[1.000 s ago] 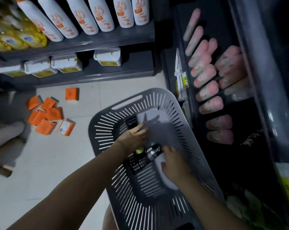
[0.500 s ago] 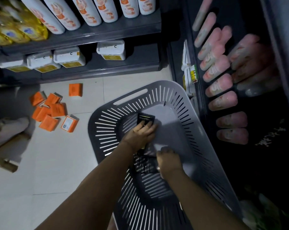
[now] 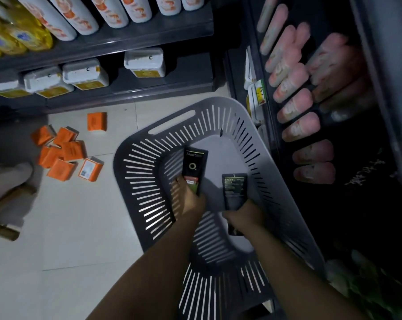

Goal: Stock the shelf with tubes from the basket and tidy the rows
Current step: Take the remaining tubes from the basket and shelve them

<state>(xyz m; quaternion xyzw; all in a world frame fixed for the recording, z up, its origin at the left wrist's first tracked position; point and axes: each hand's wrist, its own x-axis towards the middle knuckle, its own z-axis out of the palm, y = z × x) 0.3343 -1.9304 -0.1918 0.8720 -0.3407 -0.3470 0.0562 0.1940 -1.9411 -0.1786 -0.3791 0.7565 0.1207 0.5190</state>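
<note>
A grey slotted basket (image 3: 260, 144) sits on the floor below me. My left hand (image 3: 190, 199) grips a black tube (image 3: 193, 167) with a green ring mark, held upright above the basket floor. My right hand (image 3: 244, 215) grips a second black tube (image 3: 233, 188) with small white print. Both tubes point away from me. On the dark shelf (image 3: 368, 192) to the right stand rows of pink tubes (image 3: 299, 125), blurred.
Orange packets (image 3: 63, 155) lie scattered on the white tile floor at the left. A grey shelf unit (image 3: 130, 45) at the back holds white bottles, yellow bottles and white tubs. Green packs (image 3: 361, 278) show at the lower right.
Both hands were down on the tubes at the basket floor. Now each hand has lifted one black tube clear and holds it upright. The view has tilted slightly.
</note>
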